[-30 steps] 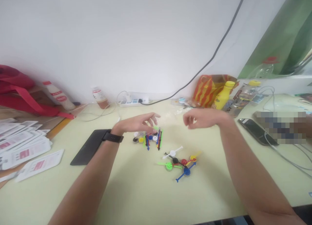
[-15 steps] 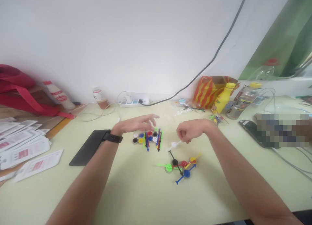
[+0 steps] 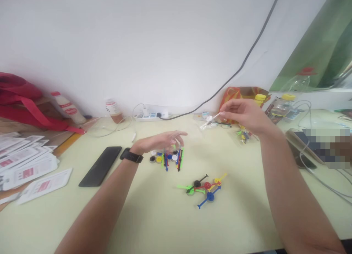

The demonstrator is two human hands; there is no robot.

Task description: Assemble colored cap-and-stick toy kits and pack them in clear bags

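Observation:
My right hand is raised at the back right, its thumb and fingers pinching one end of a white arrow spinner. My left hand is over the loose parts, fingers bent, with a faint clear plastic bag at the fingertips; its outline is hard to make out. Below that hand lie loose coloured discs and bundled plastic arrows, partly hidden. Nearer to me, several assembled spinners lie close together, among them a black spinner, a green spinner, a red spinner, a yellow spinner and a blue spinner.
A black phone-like slab and white cards are at left. Along the wall stand a drink bottle, a power strip and a striped bag. A small packet of coloured parts lies below my right wrist.
My right hand has lifted the white spinner away from the group, up and to the right. The black spinner has turned. My left hand has shifted slightly right.

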